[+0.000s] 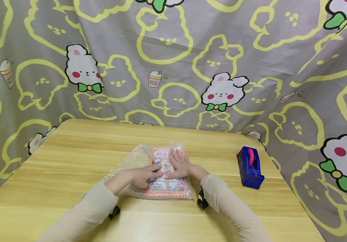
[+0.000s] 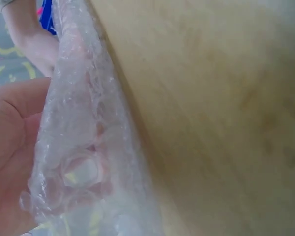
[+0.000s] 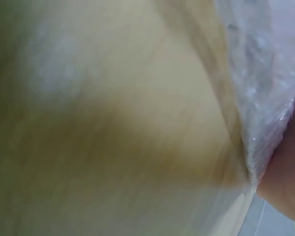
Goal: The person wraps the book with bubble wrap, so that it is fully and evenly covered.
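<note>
A flat, pink-edged item with printed pictures [image 1: 168, 193] lies on the table under clear bubble wrap [image 1: 132, 161]. The wrap spreads out past its left side. My left hand [image 1: 143, 176] rests on the wrapped item near its left edge, fingers extended to the right. Over the upper right part, my right hand [image 1: 180, 166] lies with its fingers spread. In the left wrist view, the bubble wrap [image 2: 78, 123] stands close beside the left palm [image 2: 10, 142]. The right wrist view catches the wrap's edge [image 3: 258, 98] against part of the right hand [image 3: 287, 172].
A blue tape dispenser [image 1: 250, 169] with a pink roll [image 1: 251, 156] stands on the wooden table [image 1: 79, 144] to the right. A grey curtain [image 1: 173, 72] with cartoon animals hangs behind the table and along its sides. Black wrist gear [image 1: 202, 200] shows under the right sleeve.
</note>
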The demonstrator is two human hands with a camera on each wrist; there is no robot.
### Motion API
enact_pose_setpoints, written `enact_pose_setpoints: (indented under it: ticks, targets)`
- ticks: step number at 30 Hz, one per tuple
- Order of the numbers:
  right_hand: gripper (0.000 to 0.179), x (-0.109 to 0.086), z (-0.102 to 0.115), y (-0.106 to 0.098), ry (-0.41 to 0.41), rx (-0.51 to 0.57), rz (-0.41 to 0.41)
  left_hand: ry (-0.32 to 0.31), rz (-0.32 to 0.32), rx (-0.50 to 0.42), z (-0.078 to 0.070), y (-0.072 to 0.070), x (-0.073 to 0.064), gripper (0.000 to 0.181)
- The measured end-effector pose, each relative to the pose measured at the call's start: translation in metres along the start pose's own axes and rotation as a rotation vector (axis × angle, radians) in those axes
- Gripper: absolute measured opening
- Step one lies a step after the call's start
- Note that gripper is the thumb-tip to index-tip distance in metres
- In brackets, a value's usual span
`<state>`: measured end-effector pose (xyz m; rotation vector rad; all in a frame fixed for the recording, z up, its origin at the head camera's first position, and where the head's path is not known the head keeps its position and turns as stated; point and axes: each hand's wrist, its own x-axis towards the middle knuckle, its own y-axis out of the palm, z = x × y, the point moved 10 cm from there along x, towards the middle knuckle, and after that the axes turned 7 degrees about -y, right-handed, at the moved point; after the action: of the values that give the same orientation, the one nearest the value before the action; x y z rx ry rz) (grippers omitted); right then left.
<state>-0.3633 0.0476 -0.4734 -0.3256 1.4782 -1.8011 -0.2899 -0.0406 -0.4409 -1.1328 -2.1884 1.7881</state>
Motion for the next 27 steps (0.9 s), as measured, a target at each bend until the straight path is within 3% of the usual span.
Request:
enact_pose_setpoints:
  ticks: [4,8,18,23,27]
  targets:
    - [0.109,-0.004,-0.001,-0.002,0.004,0.008,-0.013,0.004,-0.008,-0.017,-0.001,-0.001,-0.004,0.067]
    - [0.108,-0.007,-0.003,-0.004,0.006,0.015,-0.018,-0.008,-0.016,-0.098,0.004,-0.004,-0.014,0.067]
    - [0.110,-0.004,-0.002,-0.003,0.000,0.038,0.002,-0.053,-0.074,-0.228,0.046,-0.004,-0.054,0.074]
    - [0.110,-0.003,0.000,-0.001,-0.005,0.045,0.012,-0.104,-0.088,-0.285,0.069,0.000,-0.068,0.073]
    - [0.110,-0.002,0.001,-0.001,-0.002,0.036,0.011,-0.123,-0.101,-0.318,0.079,0.000,-0.077,0.067]
